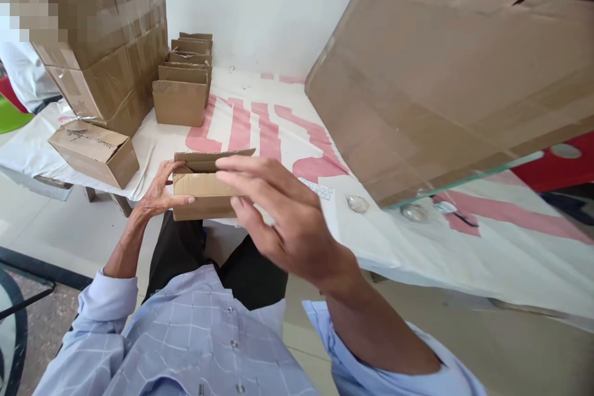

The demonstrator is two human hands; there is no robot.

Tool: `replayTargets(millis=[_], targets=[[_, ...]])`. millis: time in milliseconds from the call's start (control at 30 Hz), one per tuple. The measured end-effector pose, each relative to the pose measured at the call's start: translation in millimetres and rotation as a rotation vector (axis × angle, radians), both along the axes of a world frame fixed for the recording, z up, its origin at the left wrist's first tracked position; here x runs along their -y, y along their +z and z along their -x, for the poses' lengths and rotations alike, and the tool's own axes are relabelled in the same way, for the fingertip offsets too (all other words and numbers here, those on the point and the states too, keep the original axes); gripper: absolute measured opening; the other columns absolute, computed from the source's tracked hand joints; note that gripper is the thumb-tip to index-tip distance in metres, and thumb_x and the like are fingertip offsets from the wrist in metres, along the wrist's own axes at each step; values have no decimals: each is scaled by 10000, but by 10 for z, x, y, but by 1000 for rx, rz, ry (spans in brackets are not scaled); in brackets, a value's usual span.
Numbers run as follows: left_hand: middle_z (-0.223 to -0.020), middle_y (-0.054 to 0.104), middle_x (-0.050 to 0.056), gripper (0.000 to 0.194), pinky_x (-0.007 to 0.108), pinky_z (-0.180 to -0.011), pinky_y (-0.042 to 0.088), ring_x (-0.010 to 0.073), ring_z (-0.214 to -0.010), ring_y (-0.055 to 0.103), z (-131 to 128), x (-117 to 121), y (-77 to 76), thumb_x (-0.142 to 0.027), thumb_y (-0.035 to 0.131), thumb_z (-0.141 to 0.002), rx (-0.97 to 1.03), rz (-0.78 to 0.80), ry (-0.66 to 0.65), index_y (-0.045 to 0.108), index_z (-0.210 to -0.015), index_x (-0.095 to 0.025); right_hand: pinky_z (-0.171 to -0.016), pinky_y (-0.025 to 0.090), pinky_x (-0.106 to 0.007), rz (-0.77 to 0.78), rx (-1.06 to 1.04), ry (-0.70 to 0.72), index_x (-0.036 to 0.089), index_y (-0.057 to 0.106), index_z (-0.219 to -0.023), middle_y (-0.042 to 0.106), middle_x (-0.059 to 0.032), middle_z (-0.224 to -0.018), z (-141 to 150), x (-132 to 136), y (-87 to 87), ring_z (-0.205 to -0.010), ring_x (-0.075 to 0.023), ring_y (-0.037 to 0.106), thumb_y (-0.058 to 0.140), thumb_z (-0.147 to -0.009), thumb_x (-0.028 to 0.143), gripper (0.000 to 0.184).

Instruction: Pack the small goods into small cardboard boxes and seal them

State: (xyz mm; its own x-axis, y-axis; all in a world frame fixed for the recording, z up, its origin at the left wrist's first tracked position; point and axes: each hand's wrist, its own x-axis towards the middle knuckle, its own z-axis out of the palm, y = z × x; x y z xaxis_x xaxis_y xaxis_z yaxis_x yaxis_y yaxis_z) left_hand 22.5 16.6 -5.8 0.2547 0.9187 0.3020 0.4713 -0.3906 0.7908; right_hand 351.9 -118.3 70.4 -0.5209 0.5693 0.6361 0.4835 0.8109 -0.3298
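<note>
A small brown cardboard box (204, 205) stands at the table's front edge, its back flap upright and its near flap folded partly over the top. My left hand (160, 193) grips its left end, thumb along the front face and fingers at the back corner. Over the right end of the box, my right hand (283, 216) is open, its fingers stretched out and apart from the thumb. That hand hides the box's right end; whether its fingertips touch the cardboard I cannot tell.
Taped cartons (134, 43) are stacked at the left, with a closed small box (95, 148) before them. Several open-topped boxes (180, 102) line up behind. A large cardboard-covered panel (445, 74) leans at right; clear round objects (357, 203) lie near it. Another person's white sleeve (23, 68) shows at far left.
</note>
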Motion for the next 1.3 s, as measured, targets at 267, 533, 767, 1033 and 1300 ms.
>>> replayTargets(millis=[267, 533, 767, 1033, 1300], targets=[[-1639, 528, 155, 1029, 581, -1127, 618, 448, -1542, 546, 11, 46, 7, -729, 963, -719, -6, 9, -2, 579, -1573, -301, -1159, 630, -592, 126, 132, -156, 245, 805, -1322, 784, -144, -1335, 164, -1477, -257, -1285, -352, 725, 594, -1084, 202, 321], [-1666, 498, 162, 1092, 639, -1188, 581, 459, -1588, 495, 10, 86, 29, -764, 970, -707, 25, 22, -28, 555, -1612, -315, -1150, 612, -633, 156, 196, -148, 238, 817, -1337, 785, -155, -1329, 199, -1665, -447, -1265, -368, 709, 650, -1079, 255, 308], [-1688, 470, 170, 1065, 632, -1209, 573, 454, -1601, 482, 3, 115, 38, -849, 884, -780, 30, 34, -31, 541, -1631, -308, -1013, 611, -499, 180, 218, -93, 235, 803, -1122, 793, -117, -1095, 264, -1551, -473, -1052, -298, 714, 571, -1116, 243, 232], [-1683, 472, 161, 1072, 648, -1203, 575, 464, -1605, 473, 1, 131, 12, -782, 923, -774, 39, 28, -27, 527, -1663, -333, -896, 581, -415, 165, 183, -113, 235, 724, -1084, 775, -91, -1040, 238, -1423, -355, -952, -271, 715, 611, -1093, 248, 115], [-1698, 432, 173, 1088, 612, -1178, 606, 449, -1595, 474, 68, 67, -88, -655, 948, -745, 27, 22, -72, 508, -1682, -321, -860, 622, -424, -40, 243, -71, 255, 717, -935, 771, -102, -1010, 141, -973, -364, -986, -286, 747, 577, -1113, 196, 234]])
